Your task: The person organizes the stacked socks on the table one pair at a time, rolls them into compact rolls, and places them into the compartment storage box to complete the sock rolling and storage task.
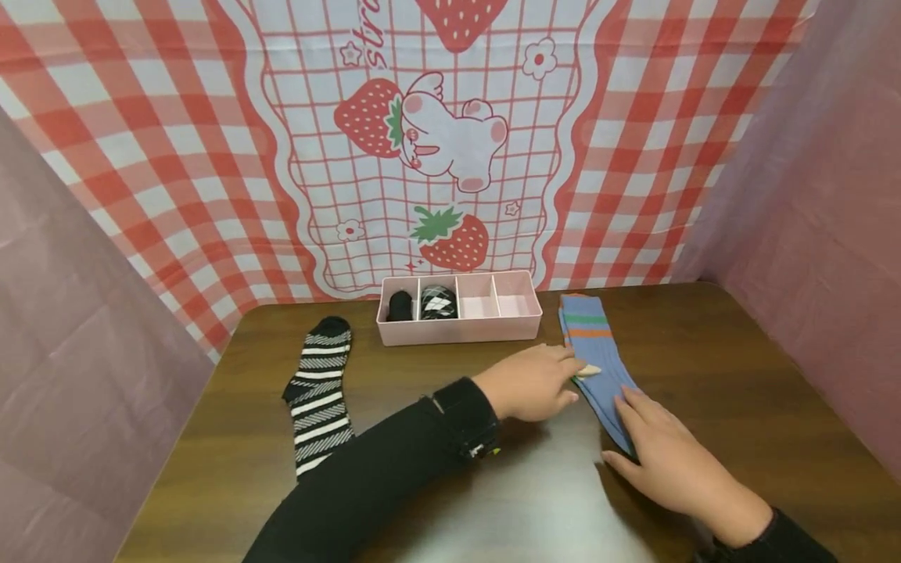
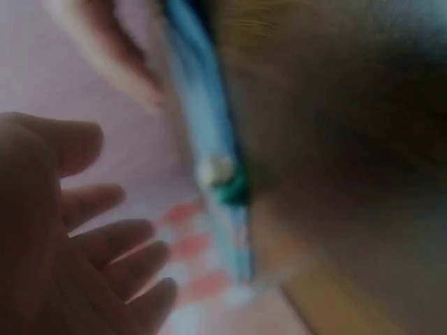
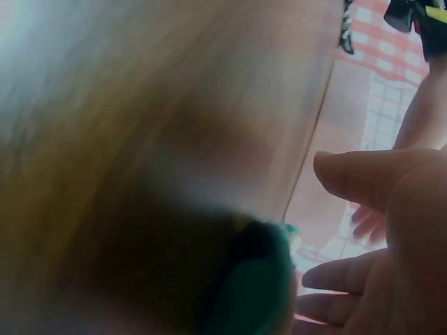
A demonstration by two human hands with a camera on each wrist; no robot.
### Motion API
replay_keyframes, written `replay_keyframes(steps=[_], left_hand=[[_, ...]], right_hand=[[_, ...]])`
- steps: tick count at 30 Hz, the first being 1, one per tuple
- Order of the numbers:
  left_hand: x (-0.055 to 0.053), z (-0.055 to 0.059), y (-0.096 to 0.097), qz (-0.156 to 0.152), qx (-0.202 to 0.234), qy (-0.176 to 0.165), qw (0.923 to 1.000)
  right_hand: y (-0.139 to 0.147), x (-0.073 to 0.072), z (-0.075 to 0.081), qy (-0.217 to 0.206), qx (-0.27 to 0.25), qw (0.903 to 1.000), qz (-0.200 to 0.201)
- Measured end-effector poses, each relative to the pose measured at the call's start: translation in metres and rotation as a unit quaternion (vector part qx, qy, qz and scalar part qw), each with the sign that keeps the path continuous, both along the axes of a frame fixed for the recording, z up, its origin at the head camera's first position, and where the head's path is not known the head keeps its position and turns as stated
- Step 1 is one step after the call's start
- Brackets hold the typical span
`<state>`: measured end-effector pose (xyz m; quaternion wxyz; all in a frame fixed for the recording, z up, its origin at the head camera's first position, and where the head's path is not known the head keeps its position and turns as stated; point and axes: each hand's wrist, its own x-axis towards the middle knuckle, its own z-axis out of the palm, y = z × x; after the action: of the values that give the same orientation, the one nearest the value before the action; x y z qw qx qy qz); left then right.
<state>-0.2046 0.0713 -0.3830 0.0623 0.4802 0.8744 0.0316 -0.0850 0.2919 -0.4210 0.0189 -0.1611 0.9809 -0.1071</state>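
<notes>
Head view: A long pink box [image 1: 461, 331] of four compartments is taken as the landmark. A blue sock [image 1: 604, 360] lies flat on the surface [image 1: 422, 371], its far end just right of the box and its length slanting nearer and further right. It is ribbed, with a green band and an orange band near the far end and a cream patch at its left edge. The left hand [image 1: 529, 383], nearer than the box's right end, has its fingers extended over that patch, grasping nothing. The right hand [image 1: 669, 457], further right and nearer, is spread at the sock's near end, fingers straight, grasping nothing. A striped sock [image 1: 320, 403] lies left of the box. The box's leftmost compartment contains a black roll [image 1: 400, 306]; the next, an argyle roll [image 1: 439, 303].

Left wrist view: Fingers and thumb stand apart; the blue sock is blurred, cream and green showing along it.

Right wrist view: Thumb well clear of the fingers; a green and dark shape beside them is too blurred to identify.
</notes>
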Motion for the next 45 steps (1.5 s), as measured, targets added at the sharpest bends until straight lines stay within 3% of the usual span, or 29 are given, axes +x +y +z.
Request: replay_keyframes(steps=[4,8,11,15,23,37,45], left_hand=[[-0.014,-0.014,0.037,0.005,-0.047,-0.008,0.9988],[-0.025,-0.023,0.072,0.046,-0.066,-0.025,0.9964],[-0.028,-0.03,0.092,0.083,-0.082,-0.046,0.9921],[-0.028,-0.038,0.104,0.116,-0.102,-0.054,0.9865],[-0.026,-0.04,0.092,0.131,-0.089,-0.054,0.986],[0.001,-0.039,0.058,0.114,-0.077,-0.053,0.9891],[0.011,-0.036,0.04,0.128,-0.068,-0.069,0.9871]], right_hand=[[0.004,-0.003,-0.003,-0.025,0.0,0.9997,0.003],[0.012,-0.001,-0.005,-0.054,0.0,0.9985,0.006],[0.016,-0.001,-0.005,-0.057,-0.008,0.9983,0.006],[0.017,-0.005,-0.002,-0.062,-0.022,0.9978,0.008],[0.005,-0.007,0.011,-0.08,-0.007,0.9966,0.021],[-0.02,0.007,0.013,-0.107,0.0,0.9936,0.035],[-0.039,0.013,0.019,-0.112,0.007,0.9923,0.052]])
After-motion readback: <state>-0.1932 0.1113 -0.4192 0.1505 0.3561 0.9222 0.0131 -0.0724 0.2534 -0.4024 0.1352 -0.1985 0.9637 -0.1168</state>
